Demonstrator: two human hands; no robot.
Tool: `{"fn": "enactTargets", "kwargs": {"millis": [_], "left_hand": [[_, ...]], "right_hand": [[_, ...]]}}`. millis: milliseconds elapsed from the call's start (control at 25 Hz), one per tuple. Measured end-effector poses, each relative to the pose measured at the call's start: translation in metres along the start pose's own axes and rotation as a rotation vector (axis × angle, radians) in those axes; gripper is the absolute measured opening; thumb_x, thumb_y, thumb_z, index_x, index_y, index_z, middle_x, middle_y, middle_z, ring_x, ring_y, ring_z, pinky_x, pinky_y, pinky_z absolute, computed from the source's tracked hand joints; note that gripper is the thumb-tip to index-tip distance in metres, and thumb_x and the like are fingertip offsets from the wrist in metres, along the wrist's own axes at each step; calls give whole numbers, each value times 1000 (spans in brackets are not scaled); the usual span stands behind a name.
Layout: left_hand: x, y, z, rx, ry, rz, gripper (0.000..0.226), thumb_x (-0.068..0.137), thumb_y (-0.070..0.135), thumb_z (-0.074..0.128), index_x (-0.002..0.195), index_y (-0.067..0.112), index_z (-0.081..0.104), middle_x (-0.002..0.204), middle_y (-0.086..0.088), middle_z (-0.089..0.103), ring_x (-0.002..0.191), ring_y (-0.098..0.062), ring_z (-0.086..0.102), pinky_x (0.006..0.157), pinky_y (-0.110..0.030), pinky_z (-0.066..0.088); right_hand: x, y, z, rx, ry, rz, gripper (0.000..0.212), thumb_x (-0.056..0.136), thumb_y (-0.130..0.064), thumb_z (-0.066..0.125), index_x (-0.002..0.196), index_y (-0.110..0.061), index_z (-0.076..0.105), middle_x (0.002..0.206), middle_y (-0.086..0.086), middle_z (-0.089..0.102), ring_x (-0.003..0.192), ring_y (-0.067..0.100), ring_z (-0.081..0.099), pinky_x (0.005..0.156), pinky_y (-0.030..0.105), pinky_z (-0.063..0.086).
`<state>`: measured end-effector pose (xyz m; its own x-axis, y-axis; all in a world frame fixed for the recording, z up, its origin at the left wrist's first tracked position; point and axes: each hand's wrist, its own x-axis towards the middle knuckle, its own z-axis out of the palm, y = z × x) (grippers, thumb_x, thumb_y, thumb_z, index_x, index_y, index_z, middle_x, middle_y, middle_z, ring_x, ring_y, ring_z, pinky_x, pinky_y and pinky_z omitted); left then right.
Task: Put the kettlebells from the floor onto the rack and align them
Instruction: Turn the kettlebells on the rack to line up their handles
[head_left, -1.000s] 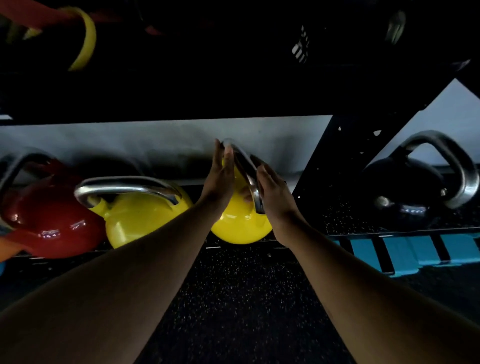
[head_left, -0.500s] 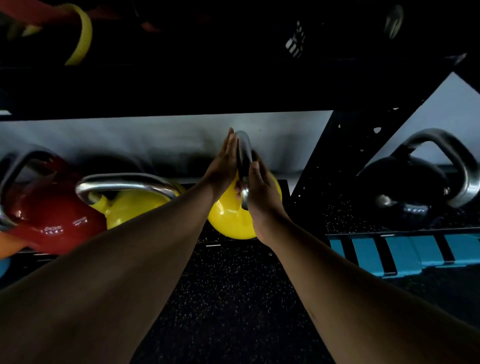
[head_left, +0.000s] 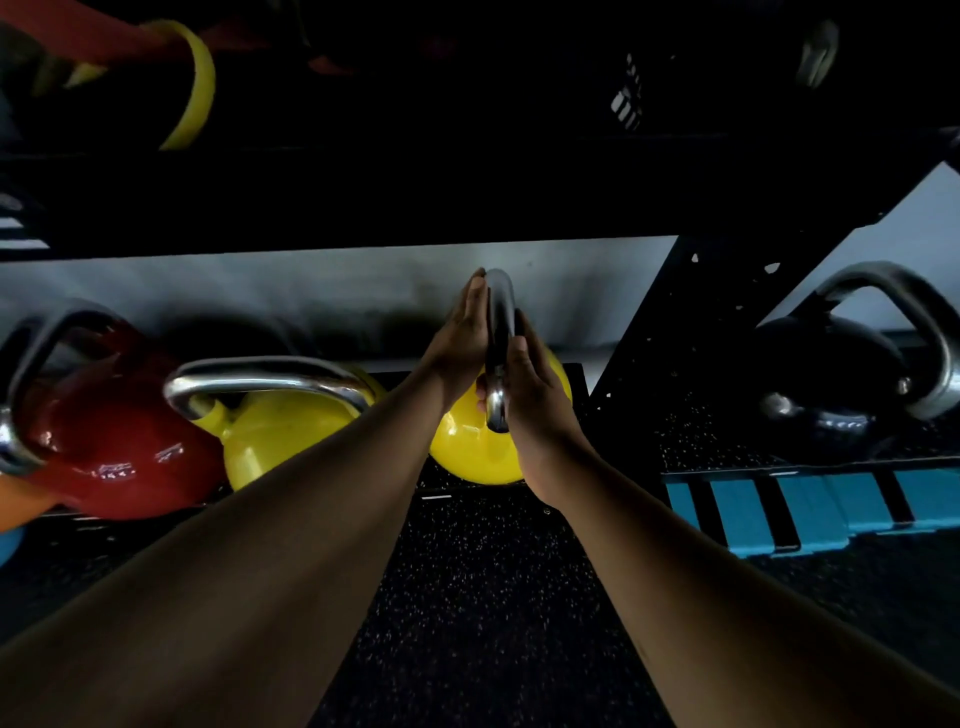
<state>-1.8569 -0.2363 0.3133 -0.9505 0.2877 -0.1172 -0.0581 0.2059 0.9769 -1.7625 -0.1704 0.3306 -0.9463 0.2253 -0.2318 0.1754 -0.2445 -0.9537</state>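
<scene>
We are turning the yellow kettlebell on the rack's bottom shelf; its handle, slanted a second ago, is now edge-on, pressed between our flat left hand and right hand, nearing alignment.

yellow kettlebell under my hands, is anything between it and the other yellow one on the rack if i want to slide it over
Nothing visible. The yellow kettlebell has both palms, left hand and right hand, flat against its steel handle. Toward the second yellow kettlebell, the left forearm hides most of the gap, so it cannot be fully checked.
</scene>
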Motion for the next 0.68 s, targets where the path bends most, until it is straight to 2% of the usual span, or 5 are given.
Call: {"fn": "enactTargets", "kwargs": {"millis": [80, 160, 320, 560, 680], "left_hand": [[-1, 1, 1, -39, 25, 4, 48, 107, 24, 18, 153, 11, 19, 162, -8, 18, 149, -16, 15, 122, -33, 13], [-1, -4, 0, -29, 19, 11, 48, 107, 28, 18, 153, 15, 18, 162, -6, 18, 149, -16, 15, 122, -35, 14], [3, -11, -2, 102, -17, 67, 48, 107, 22, 18, 153, 9, 14, 163, -8, 13, 150, -18, 11, 122, -32, 11], [8, -10, -3, 60, -1, -31, 50, 107, 31, 20, 153, 13, 20, 162, -6, 19, 148, -16, 17, 120, -27, 13], [7, 0, -10, 285, 33, -43, 52, 105, 38, 21, 152, 16, 28, 159, -10, 30, 145, -23, 28, 117, -28, 20]], "right_hand": [[0, 1, 0, -7, 11, -4, 43, 107, -33, 29, 149, -32, 36, 79, 11, 60, 68, 19, 52, 65, 36, 38], [0, 0, 0, 0, 13, 14, 43, 107, -32, 29, 149, -30, 36, 82, 14, 60, 68, 20, 51, 63, 35, 39], [-1, -2, -1, 11, -4, 20, 44, 107, -31, 28, 150, -27, 35, 84, 14, 59, 63, 13, 51, 55, 26, 41], [-4, -5, 1, -126, 27, 7, 44, 107, -31, 24, 151, -28, 33, 80, 15, 57, 62, 15, 50, 55, 28, 38], [-4, -4, 2, -260, 43, -28, 43, 107, -33, 22, 148, -32, 35, 90, 10, 63, 65, 13, 56, 56, 24, 46]]}}
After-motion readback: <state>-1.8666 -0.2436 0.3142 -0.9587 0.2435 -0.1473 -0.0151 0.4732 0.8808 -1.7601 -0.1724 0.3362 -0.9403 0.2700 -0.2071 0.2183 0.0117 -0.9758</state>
